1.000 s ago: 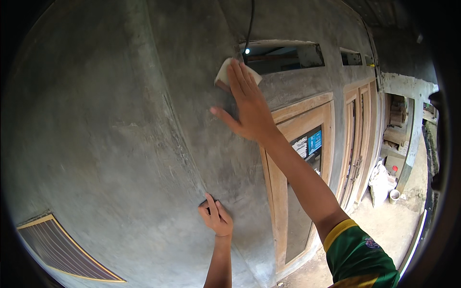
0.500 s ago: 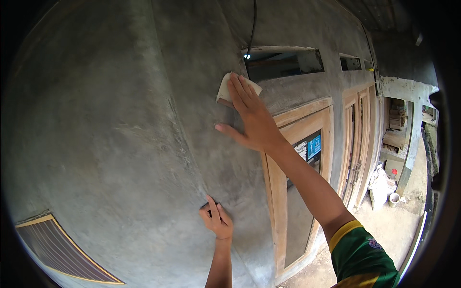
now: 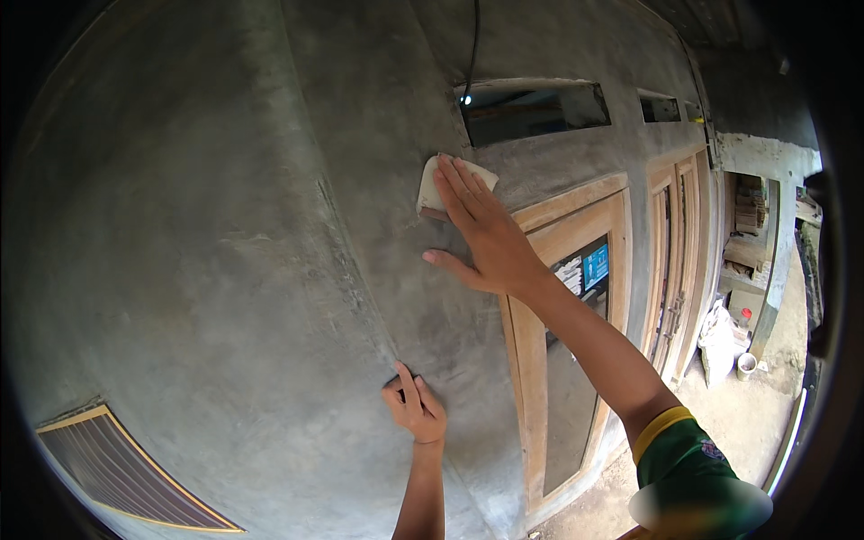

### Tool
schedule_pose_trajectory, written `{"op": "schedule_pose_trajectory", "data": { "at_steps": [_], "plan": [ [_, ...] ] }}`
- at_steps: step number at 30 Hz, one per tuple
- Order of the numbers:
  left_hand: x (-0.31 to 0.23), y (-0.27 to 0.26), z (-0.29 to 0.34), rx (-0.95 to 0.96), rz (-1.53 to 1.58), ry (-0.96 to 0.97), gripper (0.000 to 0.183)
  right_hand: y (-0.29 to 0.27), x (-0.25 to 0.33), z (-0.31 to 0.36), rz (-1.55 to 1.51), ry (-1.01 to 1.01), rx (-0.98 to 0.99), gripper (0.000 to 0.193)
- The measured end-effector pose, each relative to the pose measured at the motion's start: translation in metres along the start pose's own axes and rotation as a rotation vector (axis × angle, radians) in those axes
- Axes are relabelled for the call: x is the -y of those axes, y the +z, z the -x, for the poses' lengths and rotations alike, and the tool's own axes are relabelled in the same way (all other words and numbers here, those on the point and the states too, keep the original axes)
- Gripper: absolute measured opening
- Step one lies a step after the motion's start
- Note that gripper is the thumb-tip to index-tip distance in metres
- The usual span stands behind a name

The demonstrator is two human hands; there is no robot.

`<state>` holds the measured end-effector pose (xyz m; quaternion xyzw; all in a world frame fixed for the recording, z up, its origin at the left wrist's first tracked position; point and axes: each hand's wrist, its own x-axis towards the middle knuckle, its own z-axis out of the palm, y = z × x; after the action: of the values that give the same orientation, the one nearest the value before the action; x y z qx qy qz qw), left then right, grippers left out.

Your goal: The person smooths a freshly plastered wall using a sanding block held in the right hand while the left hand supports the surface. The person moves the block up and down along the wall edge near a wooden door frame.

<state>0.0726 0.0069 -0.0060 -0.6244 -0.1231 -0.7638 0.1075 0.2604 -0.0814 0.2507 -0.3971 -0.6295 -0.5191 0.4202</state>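
Note:
My right hand (image 3: 481, 229) lies flat on a cream piece of sandpaper (image 3: 432, 187) and presses it against the grey plastered wall (image 3: 225, 315). Its fingers are stretched over the sheet, while the thumb points aside onto the wall. A brownish strip shows along the sheet's lower edge. Lower down, my left hand (image 3: 416, 407) rests against the wall beside a raised vertical ridge (image 3: 346, 261). Its index finger points up and the other fingers are curled in. A dark patch shows by the curled fingers; whether it is an object or shadow I cannot make out.
A narrow opening (image 3: 540, 112) sits above the sandpaper, with a black cable (image 3: 474, 45) hanging at its corner. Right of my hands is a wood-framed window (image 3: 531, 396). Farther right stand wooden doors (image 3: 675, 261), a white sack (image 3: 718, 346) and a bucket (image 3: 746, 364). A striped panel (image 3: 135, 468) is lower left.
My right hand and the sandpaper have slid a little down the wall. The left hand keeps nearly the same place by the ridge. The whole view has shifted slightly.

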Motion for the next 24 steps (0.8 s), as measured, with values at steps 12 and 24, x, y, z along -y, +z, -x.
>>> {"op": "schedule_pose_trajectory", "data": {
  "at_steps": [12, 24],
  "plan": [
    [0.0, -0.002, 0.003, 0.025, -0.024, -0.016, 0.045, -0.015, 0.031, 0.019, -0.111, 0.026, 0.097, 0.105],
    [0.0, -0.002, 0.002, 0.023, -0.023, -0.021, 0.045, -0.003, 0.032, 0.06, -0.111, 0.045, 0.2, 0.102]
  ]
}}
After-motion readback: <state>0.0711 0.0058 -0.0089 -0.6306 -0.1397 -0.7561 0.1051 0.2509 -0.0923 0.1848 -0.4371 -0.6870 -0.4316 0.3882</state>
